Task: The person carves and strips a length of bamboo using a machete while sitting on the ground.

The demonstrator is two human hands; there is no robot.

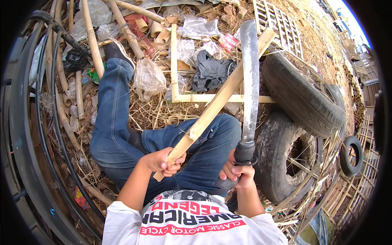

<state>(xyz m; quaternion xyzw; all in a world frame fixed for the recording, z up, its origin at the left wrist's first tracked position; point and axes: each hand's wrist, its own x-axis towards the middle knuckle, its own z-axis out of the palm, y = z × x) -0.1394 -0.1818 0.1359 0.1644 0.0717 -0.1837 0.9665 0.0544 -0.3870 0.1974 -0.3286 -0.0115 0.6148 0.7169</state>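
Observation:
My left hand (166,161) is closed round the lower end of a split bamboo strip (218,99), which slants up and away to the right across my raised knee. In my right hand (237,173) is the dark handle of a machete (250,73). Its broad, scuffed grey blade points up and away, and its upper part passes in front of the bamboo. Whether blade and bamboo touch there, I cannot tell. Beyond my legs, two thin bamboo strips (212,98) lie on the ground and form a corner.
Two worn tyres (304,96) lean together at my right, with a smaller tyre (352,155) farther off. Black curved metal bars (53,122) stand close on my left. Bamboo poles (93,36), plastic bags (149,77) and a black cloth-like piece (210,72) litter the straw. Bamboo lattices (279,24) lie at the back.

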